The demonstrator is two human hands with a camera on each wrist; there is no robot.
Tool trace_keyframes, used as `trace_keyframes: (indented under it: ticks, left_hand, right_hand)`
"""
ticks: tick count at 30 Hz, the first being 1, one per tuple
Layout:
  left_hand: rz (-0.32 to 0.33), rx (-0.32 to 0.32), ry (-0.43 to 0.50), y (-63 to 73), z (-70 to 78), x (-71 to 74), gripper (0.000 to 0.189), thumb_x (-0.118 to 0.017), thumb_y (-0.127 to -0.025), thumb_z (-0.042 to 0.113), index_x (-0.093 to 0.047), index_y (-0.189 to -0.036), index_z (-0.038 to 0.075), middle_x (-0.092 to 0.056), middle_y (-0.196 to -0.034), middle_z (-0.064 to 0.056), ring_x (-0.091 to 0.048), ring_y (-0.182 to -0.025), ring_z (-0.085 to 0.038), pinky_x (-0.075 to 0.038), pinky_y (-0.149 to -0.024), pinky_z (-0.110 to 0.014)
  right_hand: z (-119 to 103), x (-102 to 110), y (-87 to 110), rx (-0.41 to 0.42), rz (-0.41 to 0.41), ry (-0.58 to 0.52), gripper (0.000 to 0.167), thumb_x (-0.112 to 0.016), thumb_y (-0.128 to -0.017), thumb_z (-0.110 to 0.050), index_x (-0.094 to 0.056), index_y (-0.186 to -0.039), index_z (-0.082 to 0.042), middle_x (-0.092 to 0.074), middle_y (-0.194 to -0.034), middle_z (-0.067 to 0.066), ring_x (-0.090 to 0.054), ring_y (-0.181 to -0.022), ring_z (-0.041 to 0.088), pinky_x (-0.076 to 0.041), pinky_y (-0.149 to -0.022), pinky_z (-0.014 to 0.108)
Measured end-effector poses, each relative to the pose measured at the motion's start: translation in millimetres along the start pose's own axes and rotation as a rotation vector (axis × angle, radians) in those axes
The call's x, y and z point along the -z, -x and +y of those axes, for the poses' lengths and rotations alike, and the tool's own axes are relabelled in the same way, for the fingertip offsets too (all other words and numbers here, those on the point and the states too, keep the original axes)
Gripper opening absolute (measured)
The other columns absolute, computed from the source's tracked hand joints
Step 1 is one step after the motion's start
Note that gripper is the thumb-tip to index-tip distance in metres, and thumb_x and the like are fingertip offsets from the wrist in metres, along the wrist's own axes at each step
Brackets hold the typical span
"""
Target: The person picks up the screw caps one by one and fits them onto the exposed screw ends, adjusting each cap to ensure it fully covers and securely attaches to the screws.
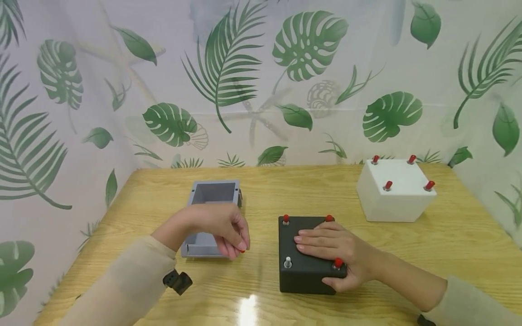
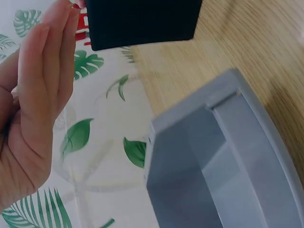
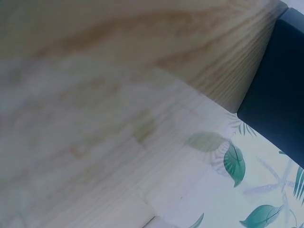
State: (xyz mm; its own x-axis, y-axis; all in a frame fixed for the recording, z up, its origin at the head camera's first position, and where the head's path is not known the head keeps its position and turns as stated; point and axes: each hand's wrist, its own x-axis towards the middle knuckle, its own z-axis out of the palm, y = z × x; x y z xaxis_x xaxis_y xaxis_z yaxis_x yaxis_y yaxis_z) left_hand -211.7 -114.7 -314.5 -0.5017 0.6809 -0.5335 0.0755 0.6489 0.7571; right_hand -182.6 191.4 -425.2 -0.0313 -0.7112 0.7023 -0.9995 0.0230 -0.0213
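Observation:
My left hand [image 1: 224,226] pinches a small red cap [image 1: 242,251] between thumb and fingertips, over the right side of the grey bin [image 1: 216,182]. To its right on the table stands a black box [image 1: 306,282]. Red caps cover the posts at three of the box's top corners; at the near left corner a bare metal post [image 1: 287,262] sticks up. My right hand [image 1: 344,249] rests on the box with straight fingers across the top and the thumb low at the near right edge. In the left wrist view, the fingers [image 2: 59,61] reach up beside the black box.
A white box [image 1: 391,206] with a red cap [image 1: 429,185] at each top corner stands at the back right of the wooden table [image 1: 302,185]. Behind the table hangs a leaf-patterned cloth [image 1: 253,90]. The grey bin's near end lies under the left wrist.

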Motion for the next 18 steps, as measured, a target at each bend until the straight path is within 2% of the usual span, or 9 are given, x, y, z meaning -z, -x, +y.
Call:
trace_keyframes:
  ticks: [8,13,18]
  left_hand:
    - [-0.025,-0.056,-0.001,-4.0,23.3,-10.3,0.004,-0.066,-0.087,0.003,-0.070,-0.087,0.001,-0.070,-0.075,-0.008,-0.068,-0.064,-0.013,-0.058,-0.062,-0.031]
    - [-0.069,-0.107,0.066,-9.2,29.8,-14.3,0.009,-0.066,-0.087,0.003,-0.070,-0.092,-0.003,-0.070,-0.076,-0.007,-0.069,-0.066,-0.013,-0.059,-0.063,-0.032]
    - [-0.085,-0.124,0.136,-15.5,33.0,-21.9,0.012,-0.065,-0.088,0.002,-0.069,-0.096,-0.005,-0.070,-0.077,-0.007,-0.068,-0.067,-0.012,-0.059,-0.065,-0.031]
  right_hand:
    - [1,3,2.3,-0.019,-0.023,0.002,0.056,-0.057,-0.086,-0.040,-0.061,-0.121,0.003,-0.059,-0.129,0.013,-0.055,-0.120,0.027,-0.032,-0.107,0.032]
    - [0,2,2.3,-0.028,-0.019,-0.002,0.056,-0.056,-0.086,-0.041,-0.061,-0.121,0.003,-0.059,-0.129,0.012,-0.054,-0.121,0.025,-0.032,-0.108,0.031]
    - [-1,-1,1.3,-0.025,-0.010,-0.008,0.056,-0.055,-0.088,-0.042,-0.062,-0.121,0.003,-0.059,-0.129,0.012,-0.053,-0.121,0.025,-0.032,-0.108,0.031]
